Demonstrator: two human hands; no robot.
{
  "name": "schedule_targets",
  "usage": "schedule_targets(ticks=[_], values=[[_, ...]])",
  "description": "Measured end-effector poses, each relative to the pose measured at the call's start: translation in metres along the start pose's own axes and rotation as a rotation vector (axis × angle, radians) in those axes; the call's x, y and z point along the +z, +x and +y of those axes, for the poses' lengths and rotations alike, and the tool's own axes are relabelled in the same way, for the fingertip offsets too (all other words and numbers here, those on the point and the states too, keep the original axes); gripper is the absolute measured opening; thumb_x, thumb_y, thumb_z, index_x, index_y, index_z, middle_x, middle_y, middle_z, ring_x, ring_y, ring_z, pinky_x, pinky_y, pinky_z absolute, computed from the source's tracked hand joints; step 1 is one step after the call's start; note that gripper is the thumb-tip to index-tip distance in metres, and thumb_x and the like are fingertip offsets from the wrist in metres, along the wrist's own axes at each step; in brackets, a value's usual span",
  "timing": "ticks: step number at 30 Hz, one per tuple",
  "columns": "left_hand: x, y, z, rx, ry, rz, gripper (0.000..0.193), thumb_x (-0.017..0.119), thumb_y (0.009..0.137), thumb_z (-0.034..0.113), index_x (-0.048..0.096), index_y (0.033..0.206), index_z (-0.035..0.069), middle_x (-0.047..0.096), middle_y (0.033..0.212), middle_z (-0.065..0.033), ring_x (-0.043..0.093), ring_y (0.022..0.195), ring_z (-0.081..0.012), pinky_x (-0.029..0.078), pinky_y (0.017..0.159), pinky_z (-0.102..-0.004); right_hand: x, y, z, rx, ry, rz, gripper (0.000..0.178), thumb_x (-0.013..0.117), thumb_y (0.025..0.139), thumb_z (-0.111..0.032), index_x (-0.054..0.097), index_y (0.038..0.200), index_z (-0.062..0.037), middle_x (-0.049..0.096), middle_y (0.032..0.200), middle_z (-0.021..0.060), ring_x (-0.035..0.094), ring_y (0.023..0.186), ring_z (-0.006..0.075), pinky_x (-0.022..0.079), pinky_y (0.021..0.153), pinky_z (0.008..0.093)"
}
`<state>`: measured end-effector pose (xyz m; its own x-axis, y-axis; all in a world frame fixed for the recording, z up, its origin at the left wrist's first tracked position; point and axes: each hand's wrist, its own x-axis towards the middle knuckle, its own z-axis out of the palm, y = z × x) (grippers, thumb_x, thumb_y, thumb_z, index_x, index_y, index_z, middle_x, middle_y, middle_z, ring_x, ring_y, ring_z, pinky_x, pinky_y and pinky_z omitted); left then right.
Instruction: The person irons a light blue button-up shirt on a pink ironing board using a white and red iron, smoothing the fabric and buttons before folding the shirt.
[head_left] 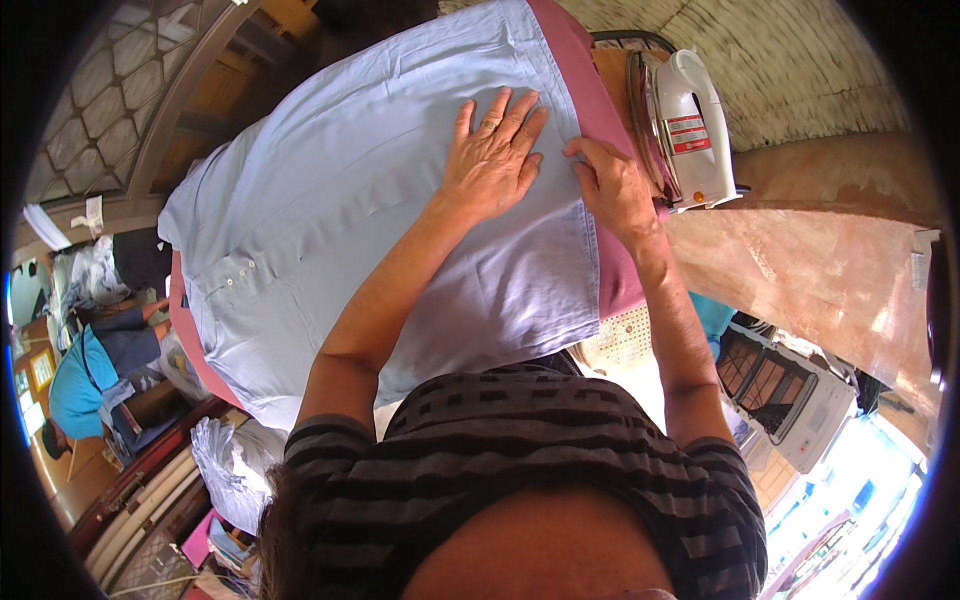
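Note:
A light blue shirt (400, 255) with a row of small buttons lies spread over an ironing board with a dark pink cover (622, 275). My left hand (492, 150) rests flat on the shirt with its fingers spread, a ring on one of them. Beside it on the right, my right hand (615, 185) is at the stitched hem, its index finger and thumb pinching the cloth at the edge. Just beyond that hand stands a white electric iron (700, 140) on its heel, with a red and white label on its side.
Behind the iron is a rough pale wall (790, 70). A person in a blue top (82, 385) is at far left, near plastic bags (225, 460). A white-framed appliance (790, 395) stands low on the right. A patterned metal grille (95, 110) is at upper left.

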<state>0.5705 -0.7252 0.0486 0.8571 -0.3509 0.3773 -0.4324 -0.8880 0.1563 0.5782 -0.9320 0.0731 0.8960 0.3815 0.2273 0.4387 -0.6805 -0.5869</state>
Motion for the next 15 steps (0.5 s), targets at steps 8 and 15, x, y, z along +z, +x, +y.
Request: schedule_targets(ticks=[8,15], values=[[0.010,-0.013,0.034,-0.121,-0.022,0.119,0.044,0.066,0.086,0.013,0.064,0.129,0.023,0.046,0.141,-0.0003,0.044,0.128,-0.0248,0.035,0.102,-0.0510,-0.107,0.009,0.032,-0.144,-0.607,0.334,0.039,0.071,0.088,-0.026,0.065,0.120,-0.0059,0.063,0.112,0.0203,0.060,0.103,0.0385,0.049,0.090,0.0460],[-0.002,-0.013,0.049,-0.147,-0.059,0.175,0.043,0.067,0.086,0.015,0.062,0.129,0.019,0.045,0.141,-0.0037,0.044,0.128,-0.0259,0.035,0.102,-0.0493,-0.134,0.038,0.099,0.501,0.041,-0.016,0.045,0.073,0.087,-0.032,0.063,0.113,0.0024,0.069,0.090,0.0159,0.067,0.076,0.0248,0.053,0.068,0.0365]])
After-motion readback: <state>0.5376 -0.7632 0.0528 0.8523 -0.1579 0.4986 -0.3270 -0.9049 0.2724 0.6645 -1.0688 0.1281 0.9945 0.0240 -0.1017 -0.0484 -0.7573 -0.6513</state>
